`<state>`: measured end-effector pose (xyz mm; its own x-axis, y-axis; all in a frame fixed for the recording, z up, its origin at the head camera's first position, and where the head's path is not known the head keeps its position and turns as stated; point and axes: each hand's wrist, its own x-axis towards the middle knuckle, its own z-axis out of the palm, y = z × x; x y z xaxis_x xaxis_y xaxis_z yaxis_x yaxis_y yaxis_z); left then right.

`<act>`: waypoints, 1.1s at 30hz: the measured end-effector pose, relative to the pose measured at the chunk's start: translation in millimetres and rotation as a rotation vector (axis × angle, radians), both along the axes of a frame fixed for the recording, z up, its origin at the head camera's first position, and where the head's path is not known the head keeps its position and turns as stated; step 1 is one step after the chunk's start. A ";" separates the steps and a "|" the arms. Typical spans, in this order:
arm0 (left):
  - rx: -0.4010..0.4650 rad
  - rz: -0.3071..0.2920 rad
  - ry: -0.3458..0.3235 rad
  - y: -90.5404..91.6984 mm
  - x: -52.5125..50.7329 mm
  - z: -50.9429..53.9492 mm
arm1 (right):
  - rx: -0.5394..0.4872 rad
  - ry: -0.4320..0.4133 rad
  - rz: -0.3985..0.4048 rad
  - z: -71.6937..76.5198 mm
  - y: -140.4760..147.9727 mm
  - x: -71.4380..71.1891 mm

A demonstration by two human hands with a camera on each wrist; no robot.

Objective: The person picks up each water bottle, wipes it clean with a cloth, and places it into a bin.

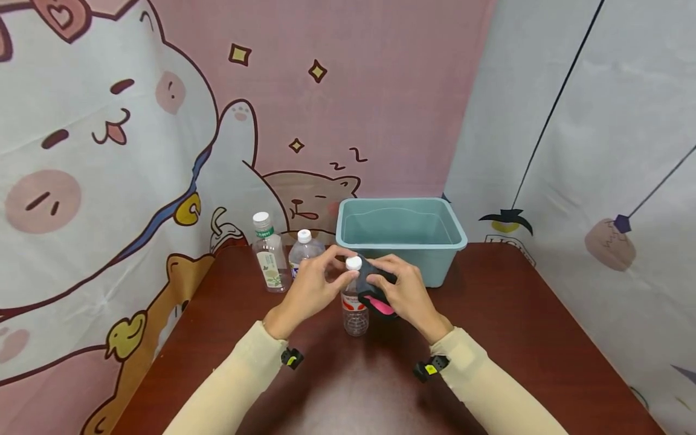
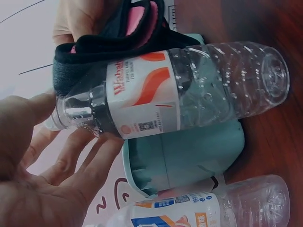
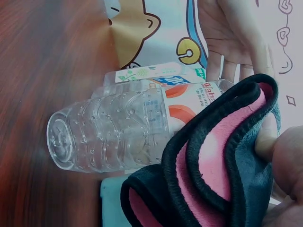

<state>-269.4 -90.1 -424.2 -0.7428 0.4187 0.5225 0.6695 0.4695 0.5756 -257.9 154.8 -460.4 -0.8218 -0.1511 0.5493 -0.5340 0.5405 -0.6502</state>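
Observation:
A clear plastic bottle (image 1: 356, 322) with a white cap and a red-and-white label is upright in front of the person. The left hand (image 1: 314, 282) pinches it at the cap and neck between thumb and fingers. In the right hand (image 1: 406, 294) is a folded cloth (image 3: 213, 161), dark grey with pink inner layers and black edging. That cloth lies against the bottle's upper side, covering part of the label in the right wrist view. Whether the bottle's base touches the table cannot be told.
Behind the hands stands a blue-green plastic bin (image 1: 402, 246) on the dark red-brown table (image 1: 522, 338). To the left are two more capped bottles: a tall one with a green neck band (image 1: 270, 260) and a shorter one (image 1: 306, 249), partly hidden by the left hand. A printed curtain hangs behind.

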 end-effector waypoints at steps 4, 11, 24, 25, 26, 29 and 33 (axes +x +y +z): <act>0.000 0.000 -0.016 1.0 -0.3 0.9 | 0.012 -0.005 -0.003 0.4 1.6 1.7; 0.008 0.018 -0.041 2.6 -0.1 2.6 | 0.072 -0.038 -0.007 -4.3 10.3 5.7; -0.019 0.065 -0.106 2.5 2.1 5.4 | 0.273 -0.116 0.054 -40.9 17.3 1.5; -0.017 0.066 -0.111 2.6 2.2 5.3 | 0.294 -0.122 0.059 -43.1 17.6 1.2; -0.014 0.065 -0.115 2.7 2.2 5.4 | 0.323 -0.120 0.062 -45.8 17.7 0.9; -0.009 0.062 -0.119 2.8 2.4 5.5 | 0.393 -0.147 0.067 -54.0 17.9 0.3; -0.020 0.063 -0.108 2.8 1.6 5.9 | 0.443 -0.180 0.072 -61.4 17.8 0.0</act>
<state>-267.7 -87.3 -418.3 -0.8193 0.3793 0.4300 0.5731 0.5206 0.6329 -257.9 172.6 -521.8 -0.8770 -0.3982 0.2690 -0.4800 0.7523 -0.4512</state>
